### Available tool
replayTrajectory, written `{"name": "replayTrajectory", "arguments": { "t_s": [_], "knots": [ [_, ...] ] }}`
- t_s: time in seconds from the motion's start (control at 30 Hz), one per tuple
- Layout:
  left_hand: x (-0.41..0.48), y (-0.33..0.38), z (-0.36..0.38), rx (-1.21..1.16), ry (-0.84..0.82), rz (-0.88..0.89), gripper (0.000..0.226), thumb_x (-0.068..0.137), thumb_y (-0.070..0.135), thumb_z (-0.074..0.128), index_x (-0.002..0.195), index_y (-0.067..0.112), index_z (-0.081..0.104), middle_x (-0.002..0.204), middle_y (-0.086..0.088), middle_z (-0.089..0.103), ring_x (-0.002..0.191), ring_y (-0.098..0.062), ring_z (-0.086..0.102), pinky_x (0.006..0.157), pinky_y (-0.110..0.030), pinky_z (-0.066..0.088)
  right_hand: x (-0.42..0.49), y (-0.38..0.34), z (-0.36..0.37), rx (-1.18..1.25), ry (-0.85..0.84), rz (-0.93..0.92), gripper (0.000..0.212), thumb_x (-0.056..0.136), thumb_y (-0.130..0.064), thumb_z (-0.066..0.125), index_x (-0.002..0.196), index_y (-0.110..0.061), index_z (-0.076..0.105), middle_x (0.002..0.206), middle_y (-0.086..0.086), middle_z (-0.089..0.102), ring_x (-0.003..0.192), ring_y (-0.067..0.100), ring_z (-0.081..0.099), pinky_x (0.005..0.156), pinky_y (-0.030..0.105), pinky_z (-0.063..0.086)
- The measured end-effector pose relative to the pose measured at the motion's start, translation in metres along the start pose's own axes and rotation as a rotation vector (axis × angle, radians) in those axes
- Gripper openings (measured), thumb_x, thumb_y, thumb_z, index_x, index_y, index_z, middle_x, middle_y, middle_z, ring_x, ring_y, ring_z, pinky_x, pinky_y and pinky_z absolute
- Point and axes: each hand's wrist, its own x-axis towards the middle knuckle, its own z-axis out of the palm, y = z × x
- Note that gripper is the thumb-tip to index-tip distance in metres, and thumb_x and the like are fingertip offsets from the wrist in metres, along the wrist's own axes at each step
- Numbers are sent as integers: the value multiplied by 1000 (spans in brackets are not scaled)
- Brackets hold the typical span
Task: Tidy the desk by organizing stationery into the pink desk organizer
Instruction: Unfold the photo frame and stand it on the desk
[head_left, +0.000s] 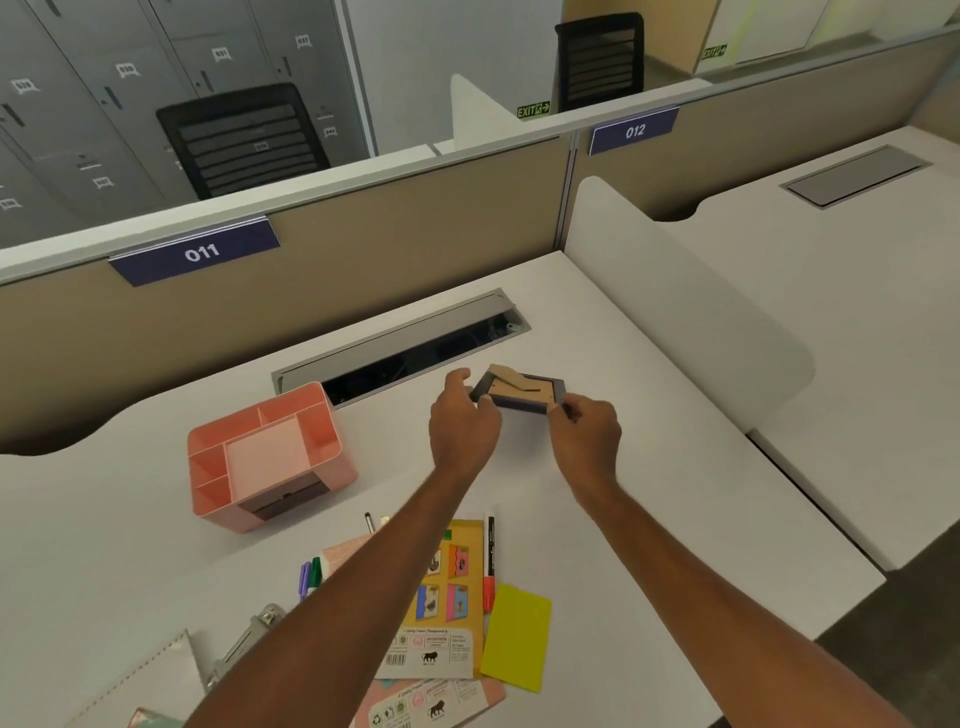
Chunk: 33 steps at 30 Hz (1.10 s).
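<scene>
Both my hands hold a small dark-framed photo frame (524, 391) with a brown cardboard back and stand, at the middle of the white desk. My left hand (462, 418) pinches its left edge and my right hand (587, 423) pinches its right corner. The pink desk organizer (270, 457) stands to the left, its open compartments showing nothing inside. Near the front edge lie a red-capped marker (489, 561), purple and green pens (309, 577), a yellow sticky pad (517, 636) and a yellow sticker card (441, 597).
An open cable tray (405, 348) runs behind the organizer. A metal clipboard clip (249, 639) and a pale notebook (150, 680) lie at the front left. A white divider (685, 291) borders the desk on the right. Beige partition behind.
</scene>
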Motion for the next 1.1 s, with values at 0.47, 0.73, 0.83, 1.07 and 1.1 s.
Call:
{"name": "replayTrajectory", "arguments": {
  "t_s": [0.47, 0.73, 0.83, 1.07, 1.1],
  "knots": [
    [25, 29, 7, -95, 47, 99, 50, 99, 10, 58, 148, 17, 51, 140, -8, 64, 130, -24, 60, 107, -42, 54, 42, -31, -20, 81, 45, -7, 13, 96, -23, 67, 97, -14, 77, 96, 4, 69, 84, 17, 67, 73, 24, 54],
    [43, 27, 20, -67, 69, 183, 38, 105, 20, 56, 143, 16, 59, 138, -5, 62, 126, -20, 59, 108, -38, 51, 51, -40, -24, 142, 67, 9, 22, 96, -25, 69, 115, -15, 67, 109, 2, 67, 97, 16, 65, 69, 10, 44],
    [54, 24, 23, -23, 64, 236, 31, 103, 21, 61, 133, 17, 67, 128, -6, 63, 113, -18, 62, 101, -33, 52, 55, -42, -25, 159, 63, 14, 24, 96, -26, 69, 117, -17, 65, 108, 2, 67, 98, 17, 65, 75, 16, 48],
    [87, 25, 22, 46, 33, 299, 16, 98, 16, 65, 107, 20, 77, 106, -3, 63, 89, -5, 54, 83, -15, 43, 69, -42, -26, 130, 50, -21, 21, 98, -31, 67, 108, -13, 70, 106, 3, 70, 98, 17, 67, 54, 0, 43],
    [91, 26, 22, 52, 22, 296, 15, 98, 16, 65, 105, 22, 77, 104, -1, 63, 88, -4, 54, 78, -11, 40, 71, -42, -26, 130, 49, -24, 21, 98, -31, 67, 107, -13, 70, 106, 4, 69, 97, 17, 67, 54, 0, 42]
  ]
}}
